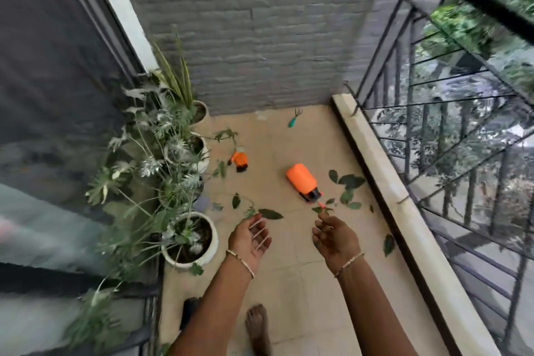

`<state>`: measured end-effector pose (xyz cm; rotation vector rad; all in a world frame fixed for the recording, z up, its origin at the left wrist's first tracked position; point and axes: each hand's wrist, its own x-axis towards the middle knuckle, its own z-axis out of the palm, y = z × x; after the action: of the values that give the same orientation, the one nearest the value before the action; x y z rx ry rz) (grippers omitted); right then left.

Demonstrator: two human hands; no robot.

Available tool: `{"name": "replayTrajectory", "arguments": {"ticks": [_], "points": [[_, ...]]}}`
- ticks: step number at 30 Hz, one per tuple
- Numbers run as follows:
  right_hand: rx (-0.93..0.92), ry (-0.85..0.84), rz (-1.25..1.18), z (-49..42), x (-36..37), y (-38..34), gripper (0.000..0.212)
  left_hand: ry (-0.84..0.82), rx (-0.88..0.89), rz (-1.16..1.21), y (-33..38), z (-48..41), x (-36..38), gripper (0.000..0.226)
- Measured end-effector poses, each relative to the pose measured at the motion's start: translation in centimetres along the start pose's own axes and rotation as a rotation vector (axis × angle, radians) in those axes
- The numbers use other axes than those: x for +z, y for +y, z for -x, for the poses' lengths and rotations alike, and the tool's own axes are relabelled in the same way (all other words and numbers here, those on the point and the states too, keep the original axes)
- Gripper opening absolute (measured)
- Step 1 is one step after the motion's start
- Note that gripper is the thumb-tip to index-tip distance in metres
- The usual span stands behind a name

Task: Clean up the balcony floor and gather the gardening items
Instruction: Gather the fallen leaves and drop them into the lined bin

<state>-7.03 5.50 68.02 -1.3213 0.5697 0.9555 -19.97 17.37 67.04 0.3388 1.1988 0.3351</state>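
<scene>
An orange spray bottle (302, 180) lies on its side on the beige tiled floor (289, 266). A smaller orange gardening item (239, 159) lies to its left near the pots. A green-handled hand rake (294, 119) rests by the far wall. Several loose green leaves (349, 182) are scattered around the bottle, and one leaf (270, 213) lies just ahead of my left hand. My left hand (250, 238) hovers palm up with relaxed fingers, holding nothing. My right hand (335, 237) hovers near the bottle's nozzle, fingers loosely curled, nothing visibly held.
White pots with plants (190, 243) line the left side by a screened door. A low stone ledge (384, 191) with a black metal railing (450, 136) bounds the right. A grey brick wall closes the far end. My bare foot (257, 326) stands on the tiles.
</scene>
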Motion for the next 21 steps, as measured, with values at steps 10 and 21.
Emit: {"name": "replayTrajectory", "arguments": {"ticks": [10, 21], "points": [[0.095, 0.079, 0.101, -11.3, 5.9, 0.6, 0.015, 0.14, -0.083, 0.052, 5.1, -11.9, -0.4, 0.021], [0.114, 0.119, 0.371, -35.2, 8.6, 6.9, 0.019, 0.257, -0.114, -0.022, 0.9, -30.7, 0.0, 0.016]]}}
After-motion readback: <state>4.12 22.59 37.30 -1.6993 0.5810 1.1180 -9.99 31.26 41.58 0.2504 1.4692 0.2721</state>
